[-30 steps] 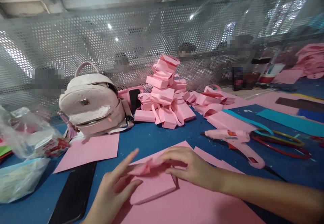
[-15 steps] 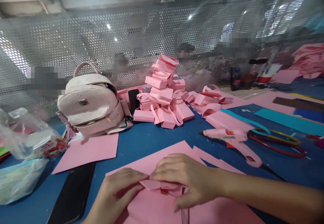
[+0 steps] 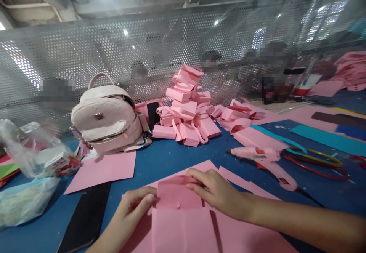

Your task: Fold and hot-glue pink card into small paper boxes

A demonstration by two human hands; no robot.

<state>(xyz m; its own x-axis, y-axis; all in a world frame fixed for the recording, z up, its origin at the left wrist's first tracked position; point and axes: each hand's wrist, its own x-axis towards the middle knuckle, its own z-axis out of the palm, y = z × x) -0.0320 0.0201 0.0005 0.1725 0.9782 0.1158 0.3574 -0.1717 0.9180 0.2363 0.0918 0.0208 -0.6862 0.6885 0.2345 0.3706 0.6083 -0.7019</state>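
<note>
In front of me lies a folded pink paper (image 3: 183, 226), its far flap (image 3: 177, 196) raised and showing a crease along the fold. My right hand (image 3: 214, 190) pinches the flap's upper right edge between thumb and fingers. At the flap's left edge, my left hand (image 3: 138, 203) has its thumb and fingers closed on the paper. Larger pink sheets (image 3: 246, 234) lie beneath the folded piece on the blue table (image 3: 160, 157).
A pink glue gun (image 3: 265, 159) lies to the right, near scissors (image 3: 317, 161). Pink paper bags (image 3: 185, 108) are piled at the back. A pale backpack (image 3: 108, 119), a black phone (image 3: 85, 218) and plastic bags (image 3: 28, 199) are on the left. A perforated screen (image 3: 171, 36) stands behind.
The far flap, earlier pressed down and bunched under both hands, now stands raised. My right hand has moved to its upper edge, and my left has shifted slightly left.
</note>
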